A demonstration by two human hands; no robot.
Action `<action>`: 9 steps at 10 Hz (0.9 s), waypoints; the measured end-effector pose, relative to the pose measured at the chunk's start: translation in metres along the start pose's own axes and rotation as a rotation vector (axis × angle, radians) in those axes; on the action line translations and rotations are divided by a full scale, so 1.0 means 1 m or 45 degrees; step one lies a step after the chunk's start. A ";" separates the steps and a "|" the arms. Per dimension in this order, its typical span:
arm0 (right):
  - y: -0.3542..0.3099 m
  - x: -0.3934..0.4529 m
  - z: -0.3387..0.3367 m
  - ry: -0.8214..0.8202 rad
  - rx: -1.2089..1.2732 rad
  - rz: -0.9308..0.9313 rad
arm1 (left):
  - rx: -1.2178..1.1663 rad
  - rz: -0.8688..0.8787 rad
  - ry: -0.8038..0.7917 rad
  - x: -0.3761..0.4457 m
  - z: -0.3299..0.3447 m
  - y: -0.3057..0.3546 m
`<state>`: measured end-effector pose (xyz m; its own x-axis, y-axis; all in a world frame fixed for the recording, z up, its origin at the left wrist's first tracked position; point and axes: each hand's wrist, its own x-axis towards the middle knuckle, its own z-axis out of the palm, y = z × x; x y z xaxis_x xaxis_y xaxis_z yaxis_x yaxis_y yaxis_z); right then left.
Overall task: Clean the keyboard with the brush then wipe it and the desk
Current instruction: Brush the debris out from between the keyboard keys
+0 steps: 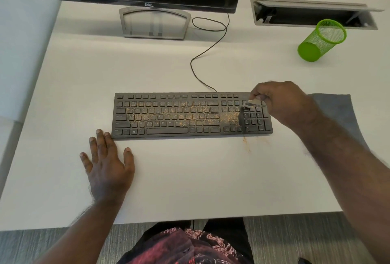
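right hand [282, 103] over the number pad, fingers pinched on a small pale brush [252, 103], bristles down on the keys at the right end of the keyboard [190, 114]. left hand [105, 158] spread flat on the desk [190, 179], fingertips touching the keyboard's near left corner. orange-brown crumbs [181, 116] thick across the letter keys, a small spill [245, 142] already on the desk just in front. grey cloth [337, 112] lying to the right, partly under the forearm. risks from here: crumbs driven between keys by hard strokes, flicked off the front edge, dragged onto the cloth by the forearm, or a sliding keyboard if the left hand lifts.
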<state>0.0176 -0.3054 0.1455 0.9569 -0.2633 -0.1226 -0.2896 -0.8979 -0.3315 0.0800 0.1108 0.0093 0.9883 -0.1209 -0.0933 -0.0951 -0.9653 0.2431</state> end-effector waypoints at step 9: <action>-0.001 0.009 -0.005 0.319 0.259 0.218 | 0.004 -0.002 0.007 0.000 0.001 0.000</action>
<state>0.0262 -0.3084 0.1496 0.8629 -0.5044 0.0322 -0.4202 -0.7514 -0.5087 0.0799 0.1104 0.0085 0.9891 -0.1180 -0.0886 -0.0937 -0.9662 0.2401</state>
